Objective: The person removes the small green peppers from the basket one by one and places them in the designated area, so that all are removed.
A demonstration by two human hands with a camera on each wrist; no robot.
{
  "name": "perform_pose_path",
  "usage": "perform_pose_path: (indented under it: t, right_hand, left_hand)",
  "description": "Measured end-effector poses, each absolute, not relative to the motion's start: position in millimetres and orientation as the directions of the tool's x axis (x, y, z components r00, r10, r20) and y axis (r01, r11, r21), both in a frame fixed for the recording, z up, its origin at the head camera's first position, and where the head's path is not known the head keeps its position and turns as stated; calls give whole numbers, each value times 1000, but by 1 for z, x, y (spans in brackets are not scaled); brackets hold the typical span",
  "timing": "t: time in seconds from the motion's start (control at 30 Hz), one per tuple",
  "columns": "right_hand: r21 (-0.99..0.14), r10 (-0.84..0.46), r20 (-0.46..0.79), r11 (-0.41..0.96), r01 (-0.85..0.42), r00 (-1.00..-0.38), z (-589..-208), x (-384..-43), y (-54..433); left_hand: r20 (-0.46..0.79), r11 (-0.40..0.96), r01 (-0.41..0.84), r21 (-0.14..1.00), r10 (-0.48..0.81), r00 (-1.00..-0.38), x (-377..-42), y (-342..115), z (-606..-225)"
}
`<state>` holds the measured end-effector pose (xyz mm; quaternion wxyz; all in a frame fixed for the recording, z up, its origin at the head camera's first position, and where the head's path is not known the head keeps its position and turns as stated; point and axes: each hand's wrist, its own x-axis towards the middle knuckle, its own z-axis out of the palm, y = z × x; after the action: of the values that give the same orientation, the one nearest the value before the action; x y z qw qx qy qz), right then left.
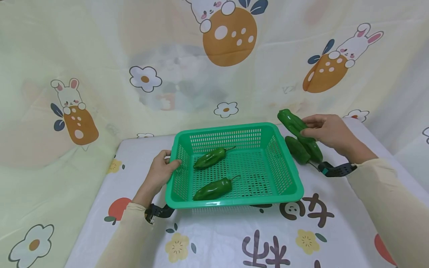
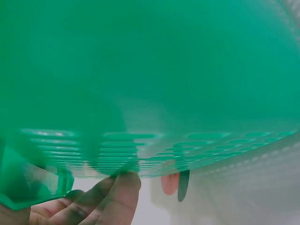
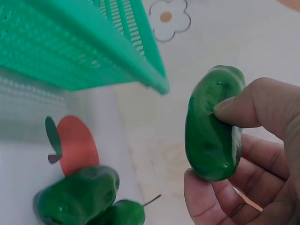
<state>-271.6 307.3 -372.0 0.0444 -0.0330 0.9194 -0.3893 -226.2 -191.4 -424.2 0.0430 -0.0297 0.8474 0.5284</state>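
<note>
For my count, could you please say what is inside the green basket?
Two green peppers lie inside the green basket; anything directly beneath them is covered and cannot be seen.

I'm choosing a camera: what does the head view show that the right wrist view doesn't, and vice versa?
Head only: the left hand gripping the green basket, and two green peppers inside it.
Right wrist only: the outer face of the basket's right wall.
Both: the basket, the right hand holding one green pepper, and two more peppers on the tablecloth.

Rabbit-printed backdrop — pale; white, flowered tablecloth
</note>
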Motion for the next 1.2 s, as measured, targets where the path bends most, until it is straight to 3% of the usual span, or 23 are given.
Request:
perform_pose_path:
  t: [0.73, 1.2]
  right_hand:
    - [-728, 51, -89, 678, 99, -995, -409, -276, 358]
    - [-709, 140, -190, 665, 234, -972, -443, -279, 382]
  left_hand:
    - [-113, 433, -106, 895, -10, -994, -228, -193, -427]
    - [-110, 413, -104, 905, -10, -994, -229, -193, -428]
